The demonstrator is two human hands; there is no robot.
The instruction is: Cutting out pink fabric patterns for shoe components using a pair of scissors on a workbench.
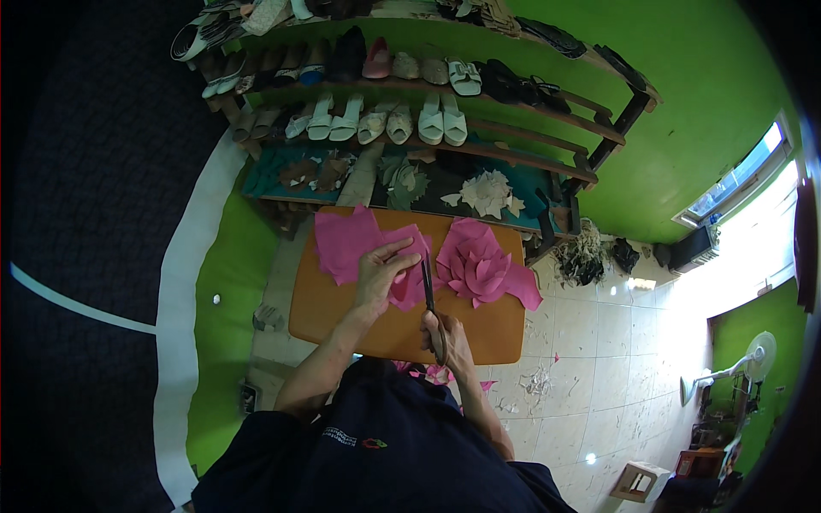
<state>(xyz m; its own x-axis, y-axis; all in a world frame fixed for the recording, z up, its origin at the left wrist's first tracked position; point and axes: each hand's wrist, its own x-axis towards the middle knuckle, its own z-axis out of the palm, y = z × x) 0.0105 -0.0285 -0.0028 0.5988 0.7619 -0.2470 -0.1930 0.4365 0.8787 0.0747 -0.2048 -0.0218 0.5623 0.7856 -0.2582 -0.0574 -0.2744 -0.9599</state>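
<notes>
My left hand [382, 272] is closed on a sheet of pink material [346, 244] over the orange-brown table [325, 316]. Whether the sheet is leather or fabric I cannot tell. In my right hand [446, 338] is a pair of scissors [428, 286], its blades pointing away from me along the sheet's right edge. How far the blades are parted is too small to see. Right of the scissors lies a heap of cut pink pieces [477, 267], with pointed, petal-like outlines, reaching the table's right side.
Beyond the table stands a wooden rack [505, 152] with several rows of shoes and sandals; scraps [489, 193] fill its lowest shelf. Pink offcuts [438, 374] and pale shreds [537, 383] litter the tiled floor [569, 342]. A white fan [757, 355] stands at the right.
</notes>
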